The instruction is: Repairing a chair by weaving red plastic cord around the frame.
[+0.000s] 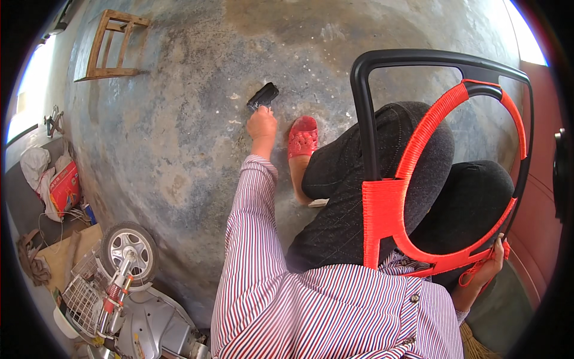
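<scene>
The left hand [262, 124], at upper centre of the frame, reaches out to the floor with its fingers curled onto a small black box [263, 96], a flat, dark, oblong thing lying on the concrete. Its long axis runs from lower left to upper right, the far end pointing up and right. At lower right of the frame, the right hand [490, 266] is closed on a red cord [472, 276] at the lower edge of a chair frame [418, 58], a black tube loop standing on the lap, partly wound in red weaving [385, 209].

The floor [179, 131] is worn grey concrete, stained and patchy. At upper left a wooden frame [110, 45] lies on it. At lower left stands a scooter [128, 287] with 1 wheel showing and a wire basket, bags and cardboard just beside it. A red sandal [303, 136] sits on the foot, right of the left hand. A dark red wall fills the right edge.
</scene>
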The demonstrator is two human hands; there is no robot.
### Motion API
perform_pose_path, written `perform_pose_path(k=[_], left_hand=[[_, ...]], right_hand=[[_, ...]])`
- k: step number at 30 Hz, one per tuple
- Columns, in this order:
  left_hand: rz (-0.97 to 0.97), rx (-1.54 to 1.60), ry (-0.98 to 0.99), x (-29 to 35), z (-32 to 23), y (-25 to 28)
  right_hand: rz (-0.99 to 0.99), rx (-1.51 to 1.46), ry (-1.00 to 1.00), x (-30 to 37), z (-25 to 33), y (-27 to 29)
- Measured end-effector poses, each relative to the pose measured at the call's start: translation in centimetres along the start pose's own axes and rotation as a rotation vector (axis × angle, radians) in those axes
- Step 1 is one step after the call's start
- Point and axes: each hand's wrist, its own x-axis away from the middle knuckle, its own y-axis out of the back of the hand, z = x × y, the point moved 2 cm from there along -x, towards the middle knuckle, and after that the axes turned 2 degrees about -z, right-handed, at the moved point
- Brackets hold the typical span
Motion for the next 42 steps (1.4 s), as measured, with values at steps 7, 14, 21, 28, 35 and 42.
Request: perform_pose_path(k=[7,14,21,28,35,42], left_hand=[[-0.012,0.014,0.019,0.3,-0.2,-0.2],[-0.038,0.038,0.045,0.4,0.0,-0.3],[-0.04,0.039,0.027,0.4,-0.1,0.3],[0.009,0.013,0.023,0.3,0.1,0.6],[0.025,0.011,0.025,0.3,-0.1,0.7],[0.062,-0.022,0.037,0.1,-0.3,0.9]], right_hand=[[-0.025,0.001,-0.01,0.4,0.5,-0.6],[0.041,-0.043,-0.059,-0.5,0.0,1.8],[-0.084,-0.016,-0.02,-0.1,0.0,0.8],[0.054,-0.05,-0.059,-0.2,0.1,1.0],[0.031,-0.037,-0.043,-0.3,0.0,1.3],[-0.125,0.019,-0.019,0.2,0.2,-0.9]])
